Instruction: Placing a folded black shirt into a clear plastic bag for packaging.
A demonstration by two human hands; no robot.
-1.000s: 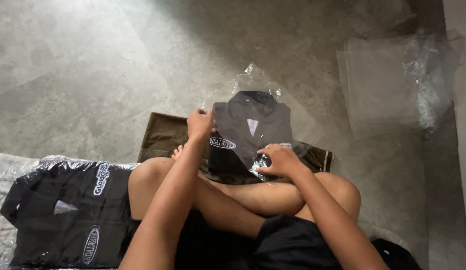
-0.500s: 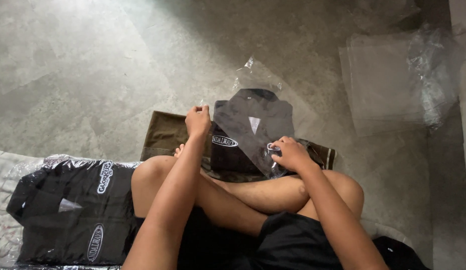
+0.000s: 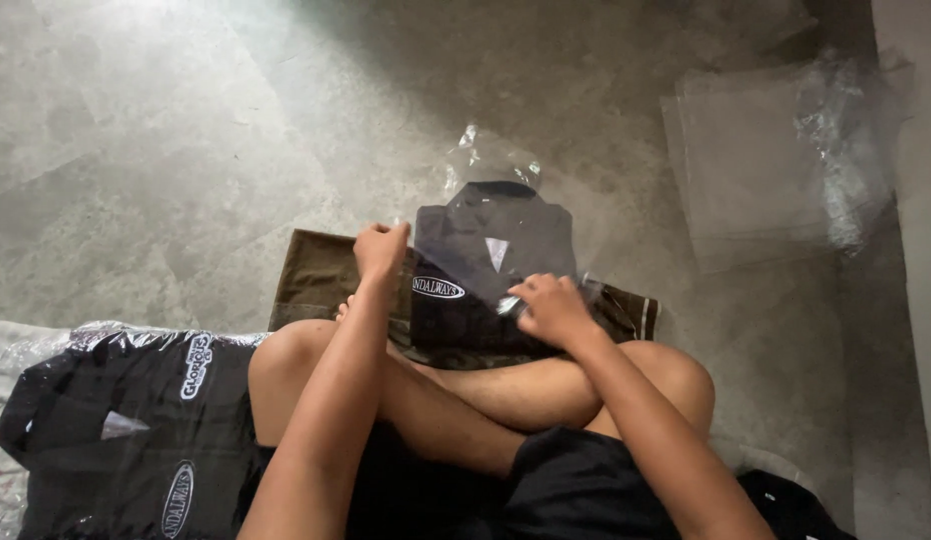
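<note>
The bagging step looks underway: left hand (image 3: 381, 250) fingers pinch the clear plastic bag (image 3: 491, 165) edge, right hand (image 3: 551, 308) fingers press the folded black shirt (image 3: 491, 265) beneath them, needing a steady slide inward.

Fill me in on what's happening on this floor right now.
A person sits cross-legged on the concrete floor. The left hand grips the edge of a clear plastic bag around a folded dark shirt, and the right hand presses on the shirt's lower part. Bagged dark shirts lie at the left; empty clear bags lie at the upper right.
</note>
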